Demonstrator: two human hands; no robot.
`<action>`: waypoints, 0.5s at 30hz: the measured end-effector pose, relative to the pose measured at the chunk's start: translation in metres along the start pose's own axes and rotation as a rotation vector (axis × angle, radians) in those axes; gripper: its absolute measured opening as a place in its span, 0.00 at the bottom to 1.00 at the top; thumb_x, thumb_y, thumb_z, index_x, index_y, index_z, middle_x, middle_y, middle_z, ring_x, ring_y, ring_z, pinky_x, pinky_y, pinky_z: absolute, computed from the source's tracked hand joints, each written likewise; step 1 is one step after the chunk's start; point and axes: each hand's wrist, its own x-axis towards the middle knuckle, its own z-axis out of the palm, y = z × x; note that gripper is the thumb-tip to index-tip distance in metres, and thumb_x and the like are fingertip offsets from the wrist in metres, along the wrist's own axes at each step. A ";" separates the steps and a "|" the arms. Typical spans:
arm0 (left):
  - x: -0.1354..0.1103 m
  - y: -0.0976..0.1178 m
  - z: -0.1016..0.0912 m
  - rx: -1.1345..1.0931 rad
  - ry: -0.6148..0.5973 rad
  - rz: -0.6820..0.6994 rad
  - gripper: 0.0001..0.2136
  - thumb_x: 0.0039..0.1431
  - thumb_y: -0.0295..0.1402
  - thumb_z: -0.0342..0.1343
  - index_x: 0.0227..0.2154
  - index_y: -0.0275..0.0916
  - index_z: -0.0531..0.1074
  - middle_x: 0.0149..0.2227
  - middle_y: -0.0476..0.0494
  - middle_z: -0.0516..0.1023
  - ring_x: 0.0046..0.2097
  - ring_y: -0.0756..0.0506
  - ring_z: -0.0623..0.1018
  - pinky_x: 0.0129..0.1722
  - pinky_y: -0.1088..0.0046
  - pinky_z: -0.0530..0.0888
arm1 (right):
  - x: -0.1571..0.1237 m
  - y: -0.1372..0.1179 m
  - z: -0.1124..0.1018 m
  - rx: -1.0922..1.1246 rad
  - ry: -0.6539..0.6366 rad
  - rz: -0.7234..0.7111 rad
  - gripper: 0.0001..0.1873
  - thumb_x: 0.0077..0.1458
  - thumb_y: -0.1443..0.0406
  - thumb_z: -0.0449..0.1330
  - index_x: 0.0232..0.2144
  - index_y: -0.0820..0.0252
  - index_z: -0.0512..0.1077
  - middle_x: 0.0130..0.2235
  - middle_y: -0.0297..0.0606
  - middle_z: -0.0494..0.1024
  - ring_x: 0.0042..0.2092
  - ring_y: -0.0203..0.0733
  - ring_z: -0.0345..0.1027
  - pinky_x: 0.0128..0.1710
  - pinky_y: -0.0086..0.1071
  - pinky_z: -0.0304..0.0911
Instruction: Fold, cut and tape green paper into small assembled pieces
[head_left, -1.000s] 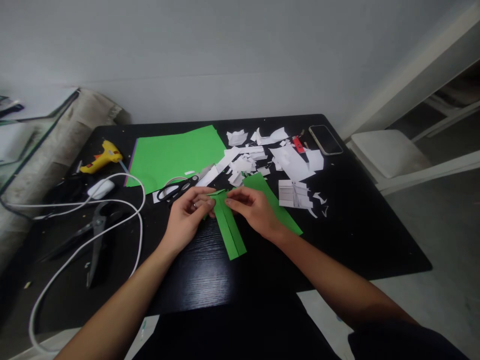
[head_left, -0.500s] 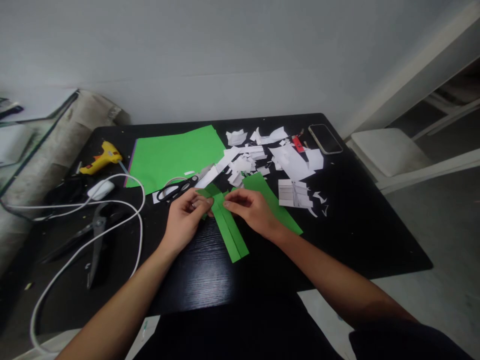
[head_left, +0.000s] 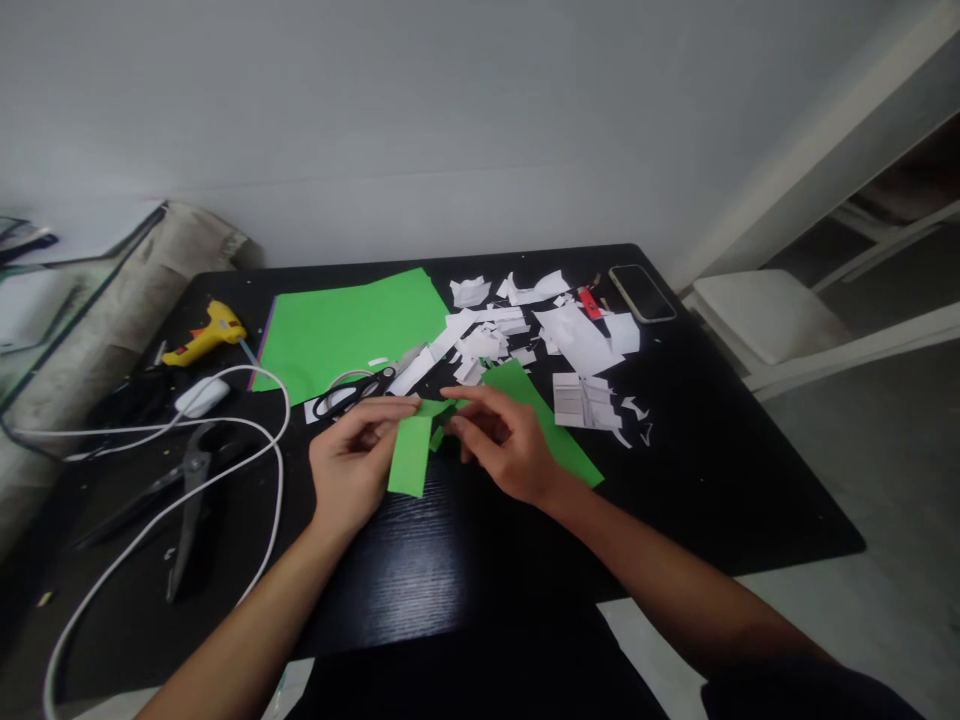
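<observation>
Left hand [head_left: 352, 465] pinches top edge of folded green paper strip [head_left: 412, 455], lifted just above black table [head_left: 712, 480]. Right hand [head_left: 506, 445] grips strip's other end (fingers curled, small green flap showing between). Black-handled scissors [head_left: 352, 392] just behind left hand. Second green strip [head_left: 551, 430] under right hand; white paper scraps [head_left: 577, 335] beyond.

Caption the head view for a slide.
Left hand and right hand hold a green paper strip above a black table.

2 hands [head_left: 360, 465] [head_left: 506, 445] on green paper strip [head_left: 411, 455]
</observation>
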 end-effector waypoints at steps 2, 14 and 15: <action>-0.003 0.001 0.000 0.042 -0.088 0.057 0.07 0.63 0.25 0.66 0.36 0.44 0.86 0.43 0.45 0.89 0.42 0.46 0.87 0.37 0.73 0.81 | 0.002 0.001 -0.001 0.083 0.010 0.019 0.13 0.63 0.62 0.65 0.50 0.54 0.82 0.38 0.36 0.83 0.31 0.36 0.77 0.28 0.29 0.73; -0.002 -0.011 -0.001 0.067 -0.323 0.093 0.11 0.65 0.27 0.66 0.49 0.44 0.82 0.48 0.42 0.82 0.48 0.45 0.83 0.45 0.70 0.83 | 0.011 0.004 -0.005 0.149 0.105 0.122 0.13 0.53 0.58 0.76 0.40 0.53 0.84 0.38 0.35 0.85 0.34 0.39 0.80 0.38 0.37 0.81; -0.002 -0.012 0.000 0.093 -0.318 0.096 0.10 0.64 0.28 0.67 0.47 0.44 0.82 0.45 0.43 0.83 0.45 0.46 0.83 0.44 0.71 0.82 | 0.012 0.004 -0.006 0.150 0.107 0.125 0.13 0.53 0.58 0.76 0.40 0.53 0.84 0.38 0.35 0.85 0.34 0.39 0.80 0.38 0.38 0.82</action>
